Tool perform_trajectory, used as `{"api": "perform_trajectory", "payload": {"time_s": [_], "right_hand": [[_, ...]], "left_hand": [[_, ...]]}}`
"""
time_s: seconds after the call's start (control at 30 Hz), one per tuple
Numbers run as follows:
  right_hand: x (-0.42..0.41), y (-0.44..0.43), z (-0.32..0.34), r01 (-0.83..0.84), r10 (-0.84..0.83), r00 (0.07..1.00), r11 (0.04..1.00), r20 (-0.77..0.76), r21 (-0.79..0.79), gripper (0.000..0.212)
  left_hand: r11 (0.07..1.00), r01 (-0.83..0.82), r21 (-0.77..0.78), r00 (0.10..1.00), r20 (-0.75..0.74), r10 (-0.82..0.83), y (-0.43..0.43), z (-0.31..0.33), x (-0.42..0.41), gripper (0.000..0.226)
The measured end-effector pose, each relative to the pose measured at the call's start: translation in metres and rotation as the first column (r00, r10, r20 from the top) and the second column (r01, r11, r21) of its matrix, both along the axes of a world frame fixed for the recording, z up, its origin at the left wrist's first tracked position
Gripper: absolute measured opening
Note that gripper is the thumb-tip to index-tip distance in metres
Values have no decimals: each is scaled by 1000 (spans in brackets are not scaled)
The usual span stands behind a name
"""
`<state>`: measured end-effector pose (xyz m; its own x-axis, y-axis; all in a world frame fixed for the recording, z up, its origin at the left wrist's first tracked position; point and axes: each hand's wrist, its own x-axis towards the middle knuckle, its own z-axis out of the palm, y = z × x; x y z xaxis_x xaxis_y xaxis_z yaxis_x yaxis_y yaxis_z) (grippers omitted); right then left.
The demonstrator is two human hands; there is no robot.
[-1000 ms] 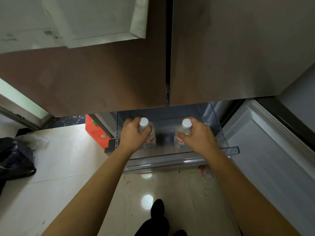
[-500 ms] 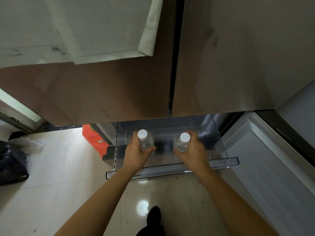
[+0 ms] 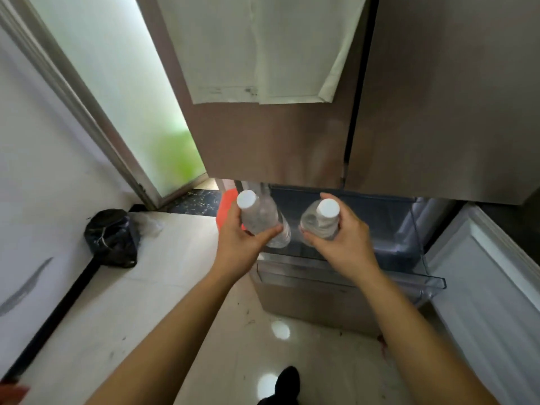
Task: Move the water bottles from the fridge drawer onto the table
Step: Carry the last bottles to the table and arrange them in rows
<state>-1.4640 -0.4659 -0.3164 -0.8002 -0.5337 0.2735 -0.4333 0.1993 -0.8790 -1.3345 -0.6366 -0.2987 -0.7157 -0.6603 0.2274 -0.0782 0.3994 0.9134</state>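
Note:
Two clear water bottles with white caps are lifted above the pulled-out fridge drawer (image 3: 420, 277). My left hand (image 3: 238, 244) grips the left bottle (image 3: 260, 216) around its body, cap tilted towards me. My right hand (image 3: 346, 238) grips the right bottle (image 3: 321, 220) the same way. Both bottles hang over the drawer's front left part. The drawer is clear plastic, and the part of it I see holds no other bottle. The table is out of view.
Brown fridge doors (image 3: 423, 97) hang over the drawer, with white paper (image 3: 263, 54) stuck on the left one. A white door panel (image 3: 496, 302) stands open at right. A black bag (image 3: 112, 238) lies on the pale floor at left, near a frosted glass door (image 3: 122, 92).
Both hands have lifted the bottles up out of the drawer and towards me. My view has swung left, bringing the glass door and wall into sight.

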Motion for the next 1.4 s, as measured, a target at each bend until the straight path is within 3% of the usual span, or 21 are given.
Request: {"api": "perform_trajectory", "payload": {"time_s": [0.27,0.63,0.97,1.23,1.4], "right_hand": [[97,-64,48,-392,391,920,920,-43,-16,70],[362,-192,70,-762,757,646,647,-98,-28,67],[666,-305,74,-945,943,313,321,-114,65,65],[818,-388,64,-986,988,120,130,-92,103,70],[891,-461,41,-992,996,23,33,-81,123,72]], "left_hand": [[976,-207,-68,976,-78,202,-22,59,148,71],[859,-510,-56,857,-126,500,-67,77,450,65],[670,-741,-49,670,-115,733,-108,77,757,66],[483,-874,-43,485,-108,868,-145,61,900,61],[432,-901,-49,434,-52,899,-198,45,967,60]]}}
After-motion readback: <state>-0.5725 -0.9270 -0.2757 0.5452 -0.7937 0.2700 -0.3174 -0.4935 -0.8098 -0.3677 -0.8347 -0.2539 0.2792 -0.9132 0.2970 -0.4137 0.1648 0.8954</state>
